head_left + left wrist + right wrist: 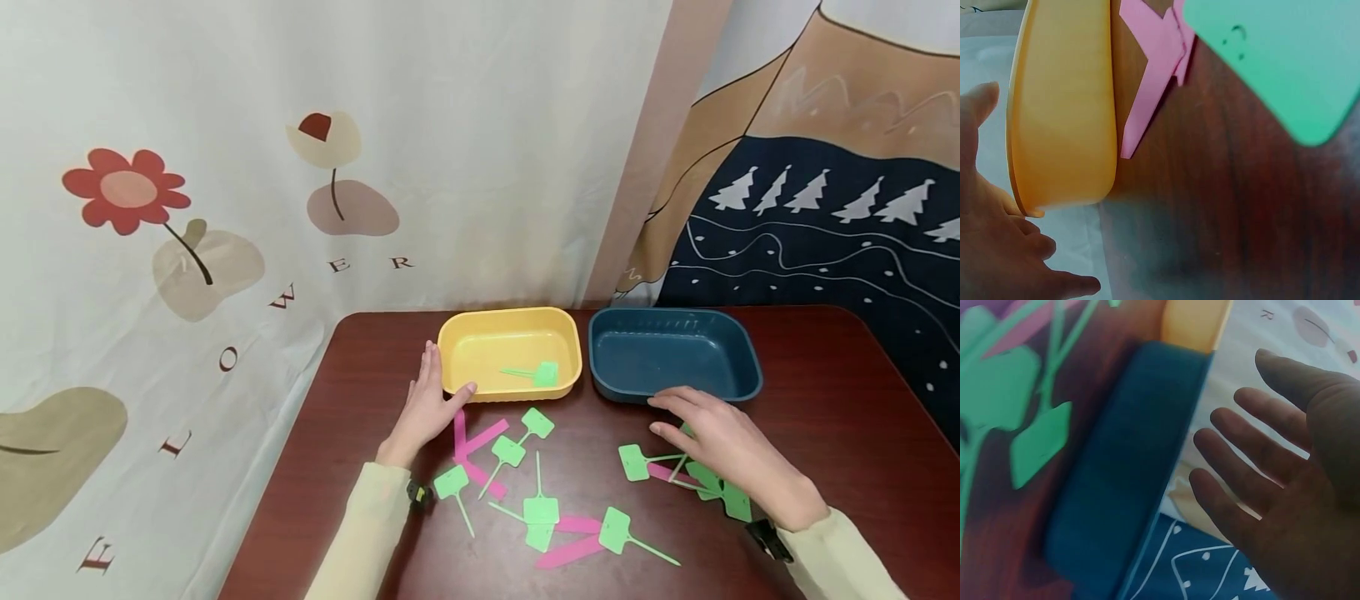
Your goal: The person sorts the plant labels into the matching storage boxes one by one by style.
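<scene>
My left hand is at the left end of a yellow plastic tray, fingers along its outer side and thumb at the front rim. In the left wrist view the fingers are spread about the corner of the tray wall. One green plant tag lies inside the yellow tray. My right hand, holding nothing, is over the near side of a dark blue tray, fingers loosely extended. Beneath it lies a heap of green tags with a pink strip, partly hidden by the hand.
More green tags and pink strips lie scattered on the brown table before the trays. Both trays stand side by side near the back edge. Behind them hangs a printed curtain.
</scene>
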{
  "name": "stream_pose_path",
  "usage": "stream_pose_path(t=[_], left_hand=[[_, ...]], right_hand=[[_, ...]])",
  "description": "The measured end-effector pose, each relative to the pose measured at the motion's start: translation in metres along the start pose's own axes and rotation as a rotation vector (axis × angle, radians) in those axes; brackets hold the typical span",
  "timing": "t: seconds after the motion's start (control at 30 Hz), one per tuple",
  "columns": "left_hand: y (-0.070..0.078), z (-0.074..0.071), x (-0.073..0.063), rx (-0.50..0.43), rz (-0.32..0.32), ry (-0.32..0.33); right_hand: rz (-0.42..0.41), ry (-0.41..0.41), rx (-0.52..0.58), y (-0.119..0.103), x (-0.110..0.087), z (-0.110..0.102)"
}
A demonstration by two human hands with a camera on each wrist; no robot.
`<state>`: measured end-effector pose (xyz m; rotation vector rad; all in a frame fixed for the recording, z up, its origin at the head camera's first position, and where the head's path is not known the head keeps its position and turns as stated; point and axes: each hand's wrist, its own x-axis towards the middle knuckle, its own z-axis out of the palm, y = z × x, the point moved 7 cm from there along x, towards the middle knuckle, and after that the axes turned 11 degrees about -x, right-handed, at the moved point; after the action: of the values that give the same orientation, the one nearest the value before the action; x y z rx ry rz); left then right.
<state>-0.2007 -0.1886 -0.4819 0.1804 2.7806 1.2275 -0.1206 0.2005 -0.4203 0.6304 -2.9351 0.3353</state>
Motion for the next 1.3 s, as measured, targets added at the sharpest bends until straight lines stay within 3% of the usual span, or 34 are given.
stream_pose_path(t=[0.3, 0.5, 0.8, 1.3], left_hand=[[-0.002, 0.001, 0.006, 0.016, -0.008, -0.008], [-0.005, 0.0, 0.007, 0.011, -0.023, -0.016], [-0.005, 0.002, 0.009, 0.009, -0.02, -0.027], [-0.002, 0.001, 0.008, 0.001, -0.031, -0.035]], right_hand=[[-0.028, -0.049, -0.01, 0.009, -0.019, 0.018], [-0.078, -0.107, -0.015, 0.004, -0.019, 0.038], [-0.081, -0.216, -0.017, 0.003, -0.02, 0.055], [-0.113, -0.187, -0.036, 0.004, -0.018, 0.061]])
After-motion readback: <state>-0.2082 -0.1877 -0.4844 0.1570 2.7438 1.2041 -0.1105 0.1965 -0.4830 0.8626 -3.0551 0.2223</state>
